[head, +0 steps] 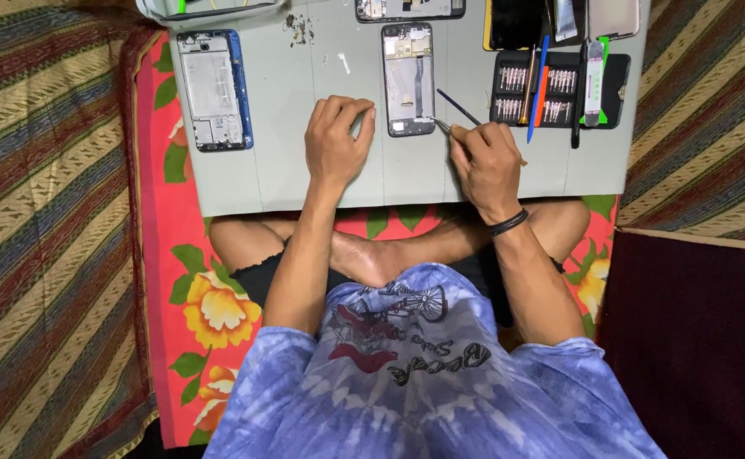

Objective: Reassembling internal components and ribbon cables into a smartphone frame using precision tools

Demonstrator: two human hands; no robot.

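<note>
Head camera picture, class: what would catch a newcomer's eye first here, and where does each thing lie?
An opened phone lies in the middle of the grey board, between the left hand resting beside it and the right hand, which holds thin tweezers at its edge. A second opened phone with a blue frame lies at the board's left, and a black tray of screwdriver bits at its right.

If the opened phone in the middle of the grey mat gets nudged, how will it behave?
The opened phone lies flat on the grey mat, so it would probably slide, not tip or roll. With its back off, it is likely light and stiff. Its exposed insides look fragile, so the thin tool in the right hand could easily damage them. The left hand rests beside it.
</note>
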